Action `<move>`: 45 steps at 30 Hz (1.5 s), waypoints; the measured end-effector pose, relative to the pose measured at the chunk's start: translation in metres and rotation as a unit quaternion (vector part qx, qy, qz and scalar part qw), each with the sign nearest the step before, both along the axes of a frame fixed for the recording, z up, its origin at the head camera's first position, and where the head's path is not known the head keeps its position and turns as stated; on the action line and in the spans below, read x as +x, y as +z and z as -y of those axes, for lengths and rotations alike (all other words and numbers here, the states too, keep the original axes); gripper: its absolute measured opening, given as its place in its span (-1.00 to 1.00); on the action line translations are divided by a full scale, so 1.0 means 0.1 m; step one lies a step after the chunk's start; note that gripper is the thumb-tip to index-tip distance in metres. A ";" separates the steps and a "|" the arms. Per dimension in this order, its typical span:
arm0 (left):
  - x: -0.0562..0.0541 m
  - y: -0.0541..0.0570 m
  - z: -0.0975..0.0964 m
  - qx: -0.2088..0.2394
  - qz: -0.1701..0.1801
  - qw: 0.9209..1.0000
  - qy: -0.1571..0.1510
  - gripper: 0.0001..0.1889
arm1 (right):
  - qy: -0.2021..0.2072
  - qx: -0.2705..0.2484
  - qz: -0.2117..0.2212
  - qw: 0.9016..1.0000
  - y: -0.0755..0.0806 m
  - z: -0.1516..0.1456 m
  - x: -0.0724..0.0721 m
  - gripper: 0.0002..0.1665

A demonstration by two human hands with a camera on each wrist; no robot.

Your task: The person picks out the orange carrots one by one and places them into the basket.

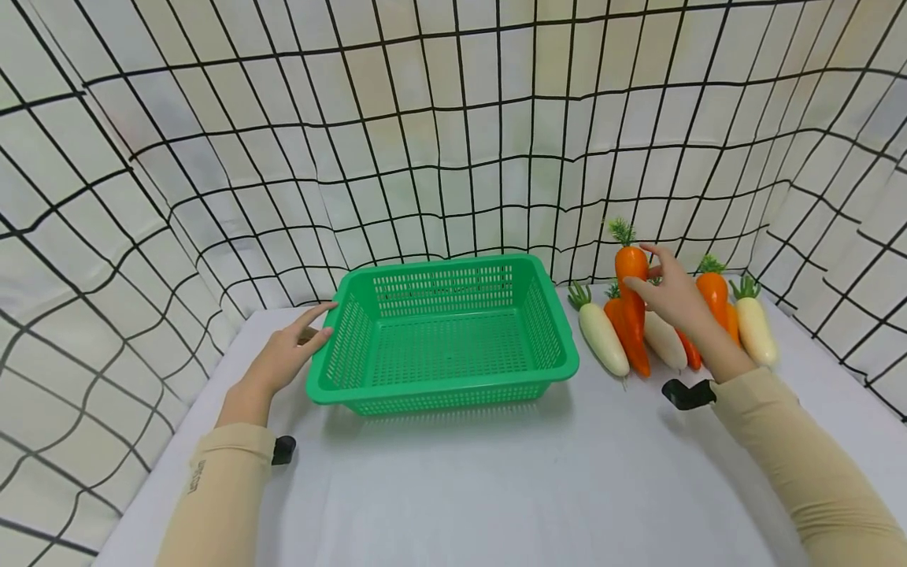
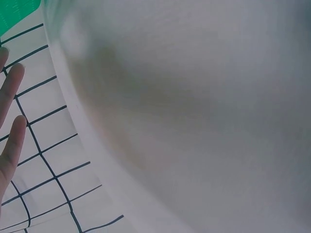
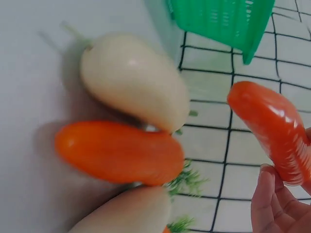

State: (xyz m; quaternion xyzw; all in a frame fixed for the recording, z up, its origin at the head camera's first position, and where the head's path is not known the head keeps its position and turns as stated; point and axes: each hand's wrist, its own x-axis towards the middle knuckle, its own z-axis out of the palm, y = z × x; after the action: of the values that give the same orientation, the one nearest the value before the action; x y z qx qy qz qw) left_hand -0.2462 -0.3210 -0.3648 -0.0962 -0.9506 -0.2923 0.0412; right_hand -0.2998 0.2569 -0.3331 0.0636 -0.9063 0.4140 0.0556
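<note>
My right hand (image 1: 673,295) pinches an orange carrot (image 1: 631,264) with a green leafy top between thumb and fingers, pointed end down. In the right wrist view the carrot (image 3: 272,126) shows up above the row of vegetables, its top hidden by the frame edge. Below it lie a white radish (image 1: 602,339), another carrot (image 3: 121,153) and a further white radish (image 1: 664,342). My left hand (image 1: 279,358) is at the left rim of a green plastic basket (image 1: 442,398), its fingers extended and fingertips right at the rim. Nothing lies inside the basket.
Past my right forearm lie more carrots (image 1: 712,295) and a white radish (image 1: 757,331). A white cloth with a black grid (image 1: 468,142) stands behind and on both sides. White cloth covers the table (image 1: 453,488).
</note>
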 end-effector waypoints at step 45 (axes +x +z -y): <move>0.00 -0.05 -0.02 0.031 0.002 0.999 0.009 -0.37 | 0.221 -0.158 0.172 0.947 0.60 1.72 -0.28 -0.20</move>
State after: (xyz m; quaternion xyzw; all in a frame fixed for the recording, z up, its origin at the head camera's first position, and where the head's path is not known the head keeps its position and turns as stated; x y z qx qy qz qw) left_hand -0.2461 -0.3189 -0.3698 -0.0856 -0.9421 -0.3210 0.0448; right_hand -0.3280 0.0851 -0.2730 0.1805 -0.7881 0.5587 -0.1848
